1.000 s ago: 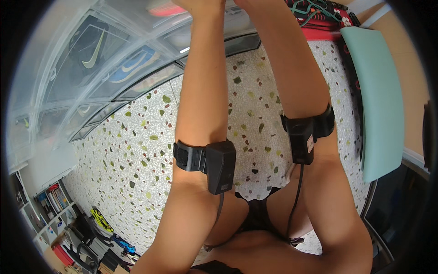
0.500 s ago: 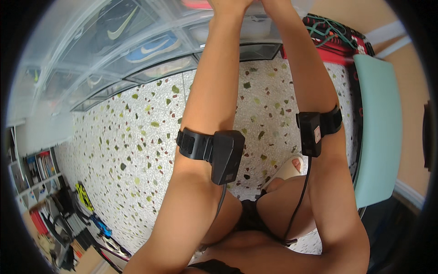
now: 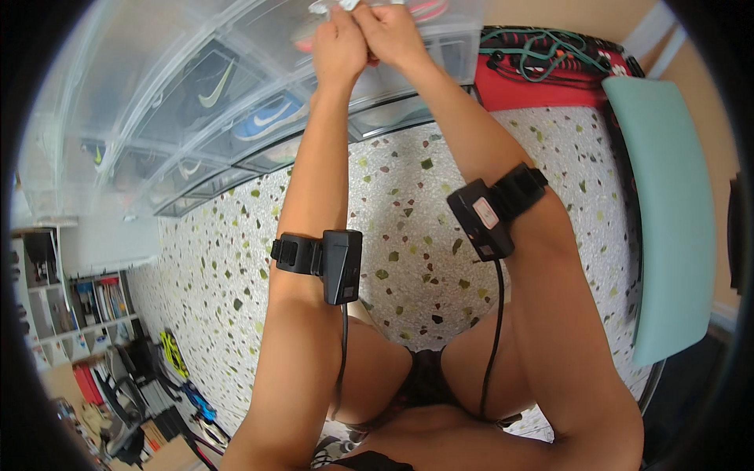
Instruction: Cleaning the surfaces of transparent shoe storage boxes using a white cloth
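My left hand (image 3: 342,49) and my right hand (image 3: 390,33) are side by side at the upper edge, their fingers curled closed. A small crumpled white piece (image 3: 346,4) shows at their fingertips, partly cut off by the frame. It looks like thin paper or cloth, but I cannot make out its kind. Just behind the hands stands a stack of clear plastic shoe boxes (image 3: 157,102). A blue shoe (image 3: 269,118) and a dark shoe (image 3: 208,78) show through the walls. A black strapped device (image 3: 342,267) with a cable sits on my left forearm, another (image 3: 481,220) on my right.
To the right is a red case (image 3: 534,86) with green cords (image 3: 550,51) on top, beside a pale green padded bench (image 3: 667,220). Speckled terrazzo floor (image 3: 236,259) lies below. White shelves (image 3: 102,298) with books and office chairs (image 3: 129,377) are at the left.
Both hands have shifted left and come further into view. The white piece now shows at their fingertips. The whole view has turned slightly, bringing more of the red case into sight.
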